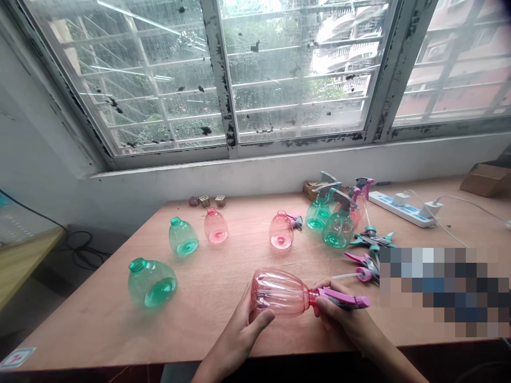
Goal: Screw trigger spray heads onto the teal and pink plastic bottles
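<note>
A clear pink spray bottle (pixel 279 291) lies sideways above the table's front part. My left hand (pixel 241 324) is closed round its base end, thumb along the lower side. At its neck, my right hand (pixel 339 314) grips the pink and grey spray head (pixel 345 299), which sits against the bottle's mouth; whether it is screwed tight I cannot tell. Just beyond my right hand lie a loose pink spray head (pixel 363 268) with a white tube and teal-grey spray heads (pixel 373 240). Behind the held bottle stands an open pink bottle (pixel 281 231).
To the left stand open green bottles (pixel 151 284) (pixel 183 238) and a pink one (pixel 216 226). Green bottles with spray heads (pixel 337 229) stand at the back right, near a white power strip (pixel 401 208). Small blocks (pixel 205 201) line the back edge. A blurred patch hides the right side.
</note>
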A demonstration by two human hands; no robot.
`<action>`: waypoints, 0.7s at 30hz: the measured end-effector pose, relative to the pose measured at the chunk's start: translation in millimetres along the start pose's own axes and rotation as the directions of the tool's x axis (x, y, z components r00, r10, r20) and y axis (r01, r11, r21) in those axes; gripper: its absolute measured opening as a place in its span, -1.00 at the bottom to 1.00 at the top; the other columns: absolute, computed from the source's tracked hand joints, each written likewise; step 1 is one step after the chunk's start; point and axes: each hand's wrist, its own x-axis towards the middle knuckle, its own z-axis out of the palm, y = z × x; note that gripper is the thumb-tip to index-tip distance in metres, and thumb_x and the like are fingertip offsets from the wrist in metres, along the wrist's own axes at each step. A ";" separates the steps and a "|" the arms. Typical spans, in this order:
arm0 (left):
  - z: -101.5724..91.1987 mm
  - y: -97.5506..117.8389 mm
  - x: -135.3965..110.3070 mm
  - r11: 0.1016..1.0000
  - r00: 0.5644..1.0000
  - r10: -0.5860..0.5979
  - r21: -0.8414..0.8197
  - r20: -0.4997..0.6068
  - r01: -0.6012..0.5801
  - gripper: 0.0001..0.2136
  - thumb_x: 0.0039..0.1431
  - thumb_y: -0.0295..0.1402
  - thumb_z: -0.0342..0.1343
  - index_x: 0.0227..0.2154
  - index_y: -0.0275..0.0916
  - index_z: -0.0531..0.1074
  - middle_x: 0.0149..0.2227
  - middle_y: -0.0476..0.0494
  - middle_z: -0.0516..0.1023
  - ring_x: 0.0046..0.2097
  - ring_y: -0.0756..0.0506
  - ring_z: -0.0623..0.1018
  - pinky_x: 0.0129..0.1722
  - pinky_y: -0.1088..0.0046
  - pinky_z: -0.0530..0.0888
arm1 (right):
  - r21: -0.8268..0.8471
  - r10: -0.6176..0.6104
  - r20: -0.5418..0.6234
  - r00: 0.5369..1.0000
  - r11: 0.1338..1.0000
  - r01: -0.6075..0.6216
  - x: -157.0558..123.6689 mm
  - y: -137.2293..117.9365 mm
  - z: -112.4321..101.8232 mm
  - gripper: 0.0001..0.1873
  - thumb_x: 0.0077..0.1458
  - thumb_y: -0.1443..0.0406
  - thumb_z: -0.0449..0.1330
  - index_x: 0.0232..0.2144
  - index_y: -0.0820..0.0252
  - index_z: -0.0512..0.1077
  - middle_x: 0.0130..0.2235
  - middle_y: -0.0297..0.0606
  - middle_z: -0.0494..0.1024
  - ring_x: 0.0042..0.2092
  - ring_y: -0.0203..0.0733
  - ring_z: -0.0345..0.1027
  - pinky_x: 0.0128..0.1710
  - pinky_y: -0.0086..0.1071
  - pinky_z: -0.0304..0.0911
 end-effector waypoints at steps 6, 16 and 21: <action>1.3 1.0 -1.0 0.999 1.000 0.018 -0.040 0.009 -0.018 -0.21 0.31 -0.06 0.19 0.47 -0.10 -0.06 0.47 -0.21 0.14 0.51 -0.33 -0.04 0.49 0.02 -0.05 | 0.003 0.020 0.000 1.000 1.000 -0.020 0.4 0.1 0.4 -0.66 0.12 -0.01 0.31 -0.39 0.08 0.38 -0.45 -0.38 0.51 -0.52 -0.23 0.28 -0.47 -0.33 0.12; 2.8 -0.8 -0.3 0.998 1.000 0.012 -0.059 -0.019 -0.013 -0.13 0.23 -0.10 0.29 0.46 -0.04 -0.05 0.52 -0.15 -0.05 0.51 -0.34 -0.02 0.49 0.05 -0.10 | 0.023 0.008 0.012 1.000 1.000 -0.008 -0.8 -2.1 0.1 -0.65 0.14 0.00 0.32 -0.40 0.11 0.39 -0.44 -0.37 0.51 -0.52 -0.25 0.27 -0.47 -0.35 0.10; 4.0 -1.7 -0.9 0.997 1.000 0.021 -0.080 -0.013 -0.022 -0.13 0.21 -0.18 0.33 0.46 -0.03 -0.04 0.51 -0.16 0.01 0.50 -0.34 0.01 0.49 0.02 -0.08 | -0.014 -0.011 -0.007 1.000 1.000 0.011 -0.3 -1.6 -0.3 -0.64 0.14 -0.02 0.31 -0.43 0.10 0.39 -0.45 -0.38 0.49 -0.50 -0.23 0.28 -0.45 -0.34 0.15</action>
